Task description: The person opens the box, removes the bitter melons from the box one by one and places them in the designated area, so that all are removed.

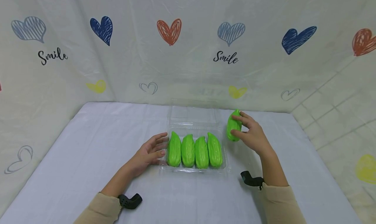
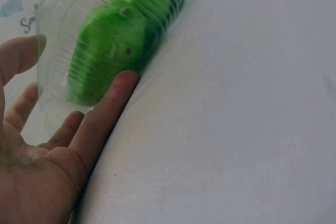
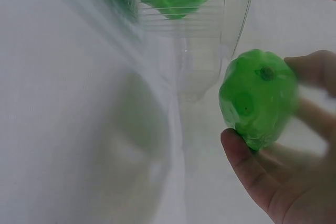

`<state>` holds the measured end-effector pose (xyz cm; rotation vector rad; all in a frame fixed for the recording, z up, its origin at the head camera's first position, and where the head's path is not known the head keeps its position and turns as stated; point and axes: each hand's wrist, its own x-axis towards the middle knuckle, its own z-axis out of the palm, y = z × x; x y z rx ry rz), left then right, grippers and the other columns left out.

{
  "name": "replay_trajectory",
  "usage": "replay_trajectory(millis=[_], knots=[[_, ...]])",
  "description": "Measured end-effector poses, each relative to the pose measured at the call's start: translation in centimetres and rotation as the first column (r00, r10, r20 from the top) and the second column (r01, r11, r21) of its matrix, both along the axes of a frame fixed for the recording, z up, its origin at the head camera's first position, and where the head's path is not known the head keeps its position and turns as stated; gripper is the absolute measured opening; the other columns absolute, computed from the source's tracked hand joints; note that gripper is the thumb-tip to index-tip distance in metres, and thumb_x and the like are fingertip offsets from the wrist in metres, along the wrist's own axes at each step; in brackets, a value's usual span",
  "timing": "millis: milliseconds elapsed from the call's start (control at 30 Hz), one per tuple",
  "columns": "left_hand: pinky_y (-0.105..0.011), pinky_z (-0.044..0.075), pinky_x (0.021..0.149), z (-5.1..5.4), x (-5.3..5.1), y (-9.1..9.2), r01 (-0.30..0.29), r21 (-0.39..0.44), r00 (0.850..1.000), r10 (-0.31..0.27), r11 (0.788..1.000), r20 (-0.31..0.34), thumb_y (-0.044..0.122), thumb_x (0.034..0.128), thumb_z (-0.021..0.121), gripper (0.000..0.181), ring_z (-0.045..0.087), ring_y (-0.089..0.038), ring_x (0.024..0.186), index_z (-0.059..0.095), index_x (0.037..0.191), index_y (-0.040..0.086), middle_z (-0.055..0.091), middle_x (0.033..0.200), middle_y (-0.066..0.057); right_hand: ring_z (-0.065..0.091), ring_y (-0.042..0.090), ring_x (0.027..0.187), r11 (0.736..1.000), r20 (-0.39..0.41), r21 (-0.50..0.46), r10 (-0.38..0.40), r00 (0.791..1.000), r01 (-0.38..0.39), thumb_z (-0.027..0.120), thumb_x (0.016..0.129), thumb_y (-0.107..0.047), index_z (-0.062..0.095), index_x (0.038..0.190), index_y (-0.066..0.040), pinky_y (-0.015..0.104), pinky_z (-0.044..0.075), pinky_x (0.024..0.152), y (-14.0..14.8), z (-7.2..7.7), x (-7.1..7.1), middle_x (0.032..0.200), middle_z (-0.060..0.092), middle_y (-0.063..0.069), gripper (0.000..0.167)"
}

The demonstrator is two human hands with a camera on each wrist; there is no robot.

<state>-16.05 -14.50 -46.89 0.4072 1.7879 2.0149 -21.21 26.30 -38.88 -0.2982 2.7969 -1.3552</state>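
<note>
Site: sheet-lined booth; wider room type indeterminate. White-covered worktop [image 1: 88, 145], enclosed behind and at both sides by sheeting [image 1: 194, 5] printed with hearts [image 1: 101, 30] and "Smile" [image 1: 225, 57].

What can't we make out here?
Head: parts of the held gourd, covered by the right hand.
Head: the rightmost red heart, cut off by the right edge.
Left wrist: the far boxed gourds, behind the nearest and cut off by the top edge.
Right wrist: much of the box, cut off by the top edge; some fingers, blurred.
</note>
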Motion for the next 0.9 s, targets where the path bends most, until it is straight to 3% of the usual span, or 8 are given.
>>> replay_trajectory(millis=[400,700,900], knots=[[-0.049,0.055,0.092,-0.2,-0.1,-0.1,-0.003,0.004,1.000,0.003,1.000,-0.003,0.009,0.0993,0.058,0.068,0.030,-0.038,0.146,0.025,0.158,0.018,0.026,0.161,-0.012,0.033,0.042,0.144,1.000,0.023,0.015,-0.023,0.999,0.023,0.069,0.093,-0.020,0.050,0.146,-0.009,0.053,0.048,0.099,0.5,-0.5,-0.3,0.166,0.019,0.009,0.058],[-0.049,0.055,0.091,-0.2,-0.1,0.0,-0.002,0.008,1.000,0.002,1.000,-0.001,0.007,0.0994,0.057,0.067,0.031,-0.039,0.146,0.025,0.158,0.017,0.026,0.161,-0.014,0.032,0.047,0.143,0.999,0.044,0.025,-0.033,0.998,0.032,0.071,0.092,-0.022,0.051,0.145,-0.009,0.065,0.034,0.109,0.8,-1.1,-0.5,0.165,0.020,0.013,0.059],[-0.050,0.055,0.091,-0.1,0.0,0.0,-0.005,0.010,1.000,0.005,1.000,0.001,0.007,0.0993,0.057,0.067,0.031,-0.039,0.146,0.025,0.158,0.017,0.026,0.161,-0.014,0.032,0.050,0.142,0.999,0.053,0.037,-0.030,0.998,0.029,0.070,0.091,-0.021,0.051,0.145,-0.006,0.066,0.032,0.109,1.0,-1.5,-0.7,0.165,0.020,0.017,0.059]])
